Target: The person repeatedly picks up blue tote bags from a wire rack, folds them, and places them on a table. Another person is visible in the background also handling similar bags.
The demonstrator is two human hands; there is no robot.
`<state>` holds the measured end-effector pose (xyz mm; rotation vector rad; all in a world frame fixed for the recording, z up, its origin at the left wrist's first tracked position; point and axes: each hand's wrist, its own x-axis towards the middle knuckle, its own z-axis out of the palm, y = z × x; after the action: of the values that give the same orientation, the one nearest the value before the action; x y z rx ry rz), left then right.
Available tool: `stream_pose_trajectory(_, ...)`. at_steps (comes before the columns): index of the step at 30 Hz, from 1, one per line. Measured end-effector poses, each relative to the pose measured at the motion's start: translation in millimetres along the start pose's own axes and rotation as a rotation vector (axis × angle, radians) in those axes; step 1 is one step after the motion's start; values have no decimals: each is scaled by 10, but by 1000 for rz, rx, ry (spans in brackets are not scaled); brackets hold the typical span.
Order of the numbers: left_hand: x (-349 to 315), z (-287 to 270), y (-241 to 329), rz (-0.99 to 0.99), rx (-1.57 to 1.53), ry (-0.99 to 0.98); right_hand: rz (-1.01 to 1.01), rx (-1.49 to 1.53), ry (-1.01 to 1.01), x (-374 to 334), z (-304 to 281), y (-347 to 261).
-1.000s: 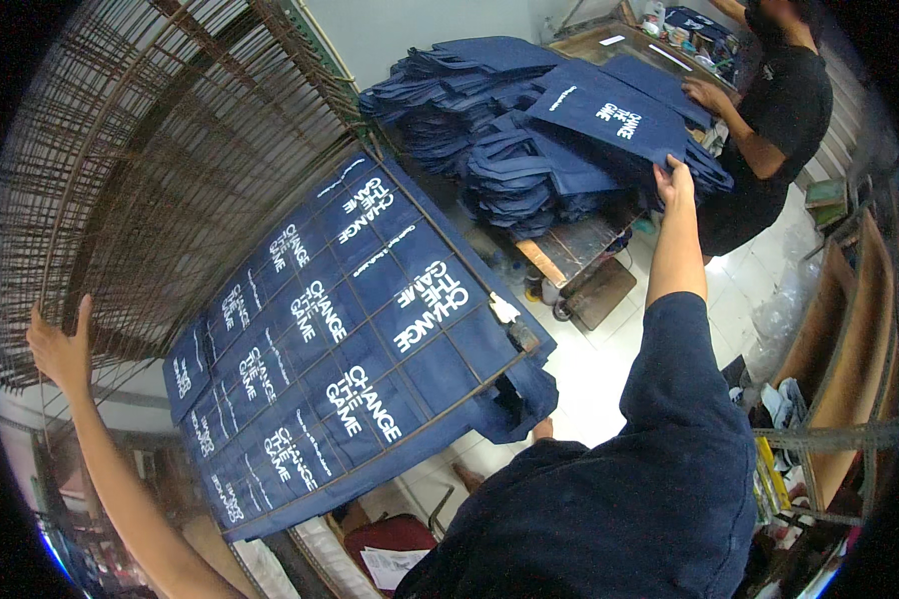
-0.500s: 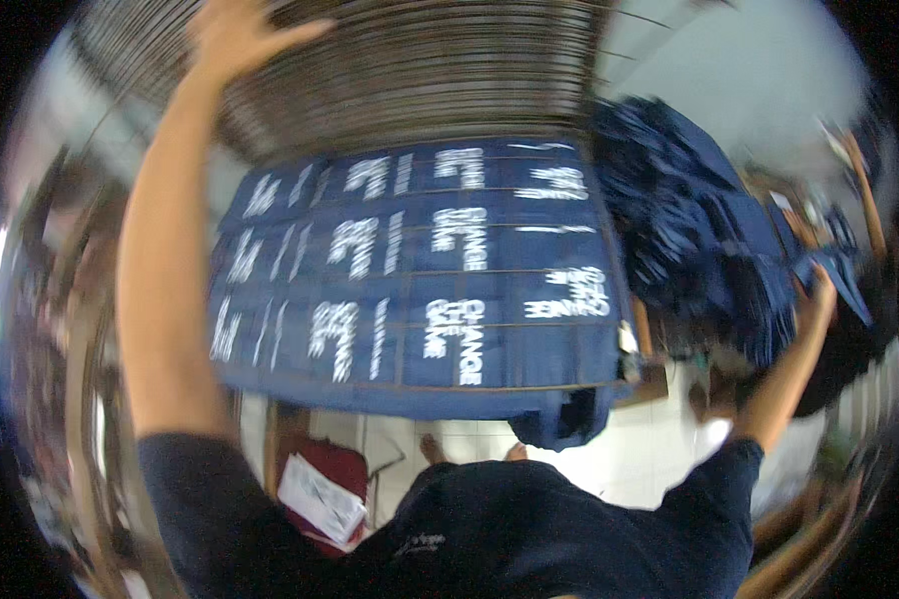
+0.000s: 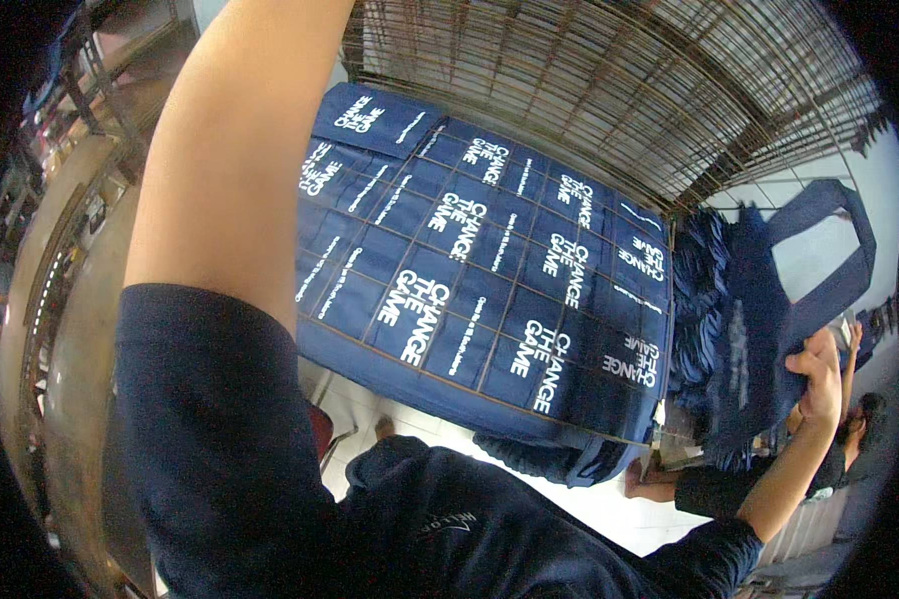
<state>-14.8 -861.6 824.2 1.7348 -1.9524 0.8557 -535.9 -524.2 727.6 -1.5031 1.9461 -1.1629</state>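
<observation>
While the right hand (image 3: 819,374) grips the navy bag (image 3: 769,309) at far right, the printed bags (image 3: 489,270) lie between both arms. Left arm is raised; its hand is out of view.

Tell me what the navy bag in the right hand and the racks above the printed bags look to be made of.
The navy bag, gripped by the right hand, looks like soft matte fabric, perhaps non-woven: it hangs limp, its handles drooping in loops. The wire racks look like thin metal rods crossed in a grid, dull brown, possibly rusted or coated. The printed bags show the same matte cloth, with flat white print.
</observation>
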Motion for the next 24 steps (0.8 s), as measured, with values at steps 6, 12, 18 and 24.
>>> stream_pose_trajectory(6, 2, 86, -377, 73, -67, 2, -135, 282, -251, 225, 1198, -905)
stream_pose_trajectory(12, 114, 158, -341, 57, -96, 19, -252, 260, -558, 583, 2139, -1445)
stream_pose_trajectory(18, 103, 152, -407, 77, -105, 37, -126, 786, -428, 1334, 2955, -946)
stream_pose_trajectory(24, 134, 229, -357, 106, -124, 80, 132, 1053, -195, 1490, 3886, 276)
